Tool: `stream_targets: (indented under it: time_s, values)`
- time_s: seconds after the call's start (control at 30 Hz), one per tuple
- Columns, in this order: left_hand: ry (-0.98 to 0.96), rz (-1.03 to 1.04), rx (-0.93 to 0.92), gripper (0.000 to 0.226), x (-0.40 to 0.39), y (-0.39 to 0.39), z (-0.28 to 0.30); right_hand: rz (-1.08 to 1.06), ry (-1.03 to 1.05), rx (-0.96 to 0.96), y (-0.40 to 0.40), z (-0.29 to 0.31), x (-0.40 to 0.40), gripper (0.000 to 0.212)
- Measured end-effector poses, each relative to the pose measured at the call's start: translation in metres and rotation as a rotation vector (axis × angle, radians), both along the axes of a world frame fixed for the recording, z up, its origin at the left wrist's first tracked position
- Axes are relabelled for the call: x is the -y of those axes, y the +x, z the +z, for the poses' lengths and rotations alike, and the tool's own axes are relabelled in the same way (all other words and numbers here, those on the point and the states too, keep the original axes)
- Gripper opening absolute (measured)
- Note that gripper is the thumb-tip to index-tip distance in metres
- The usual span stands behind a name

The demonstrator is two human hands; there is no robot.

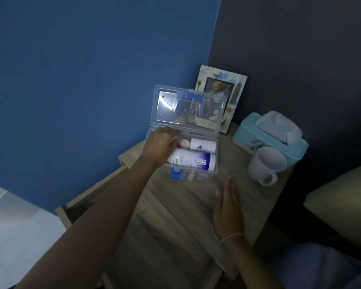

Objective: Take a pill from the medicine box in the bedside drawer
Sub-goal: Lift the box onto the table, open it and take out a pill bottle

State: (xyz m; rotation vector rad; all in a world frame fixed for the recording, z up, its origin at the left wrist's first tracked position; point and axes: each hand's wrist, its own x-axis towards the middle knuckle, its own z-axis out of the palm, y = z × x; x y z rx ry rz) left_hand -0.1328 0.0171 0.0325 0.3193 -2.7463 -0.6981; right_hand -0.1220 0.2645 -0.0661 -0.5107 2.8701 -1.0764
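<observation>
A clear plastic medicine box (pixel 204 175) stands on the wooden bedside table (pixel 175 205) with its lid (pixel 188 109) swung up and back. Inside lie a large white bottle with a purple label (pixel 194 161), a small white bottle (pixel 202 144) and a round pink thing (pixel 185 143). My left hand (pixel 163 142) reaches into the box's left end, over the big bottle's end, fingers curled down beside the pink thing; what they hold is hidden. My right hand (pixel 227 213) hovers flat over the table in front of the box, holding nothing.
A white mug (pixel 266 165) and a light blue tissue box (pixel 256 134) stand to the right of the medicine box. A picture frame (pixel 239 84) leans on the wall behind it. The drawer (pixel 79 205) is pulled out at the left. A padded edge (pixel 342 195) lies at the right.
</observation>
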Motion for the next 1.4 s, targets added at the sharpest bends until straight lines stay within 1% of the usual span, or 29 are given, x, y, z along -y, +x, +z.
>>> stream_targets:
  time_s: [0.03,0.1,0.13,0.2,0.37,0.53,0.6,0.73,0.87,1.03,1.17,1.27,1.4]
  values:
    - [0.017,-0.017,0.031,0.03,-0.002,-0.003,0.002,0.026,0.122,0.004,0.003,-0.008,-0.003,0.057]
    - [0.065,-0.015,0.071,0.026,-0.003,-0.009,0.005,0.108,0.323,-0.063,0.001,-0.017,-0.002,0.061]
    - [0.082,-0.005,0.088,0.025,-0.003,-0.012,0.005,0.134,0.39,-0.1,0.0,-0.019,-0.001,0.063]
    - [0.116,0.016,0.128,0.022,-0.003,-0.016,0.005,0.141,0.442,-0.139,0.0,-0.02,0.001,0.064]
    - [0.148,0.023,0.224,0.018,-0.003,-0.025,0.005,0.125,0.443,-0.162,0.001,-0.021,0.0,0.067]
    - [0.096,0.036,0.292,0.022,-0.004,-0.035,0.006,0.119,0.449,-0.151,0.002,-0.022,0.001,0.066]
    - [0.084,0.068,0.294,0.026,-0.008,-0.038,0.006,0.118,0.435,-0.141,0.002,-0.02,0.002,0.066]
    - [0.132,0.169,0.285,0.036,-0.012,-0.042,0.005,0.123,0.425,-0.144,0.003,-0.019,0.0,0.065]
    - [0.187,0.201,0.274,0.036,-0.012,-0.045,0.003,0.137,0.428,-0.139,0.003,-0.018,0.0,0.066]
    - [0.209,0.211,0.261,0.037,-0.017,-0.048,0.004,0.135,0.407,-0.144,0.003,-0.017,-0.001,0.068]
    - [0.277,0.258,0.14,0.024,-0.014,-0.04,0.009,0.131,0.4,-0.146,0.002,-0.019,-0.001,0.068]
    - [0.33,0.257,0.037,0.027,-0.015,-0.025,0.021,0.135,0.411,-0.159,0.001,-0.019,-0.001,0.068]
    - [0.457,0.185,-0.081,0.023,-0.023,0.009,0.029,0.146,0.408,-0.159,0.001,-0.019,-0.002,0.068]
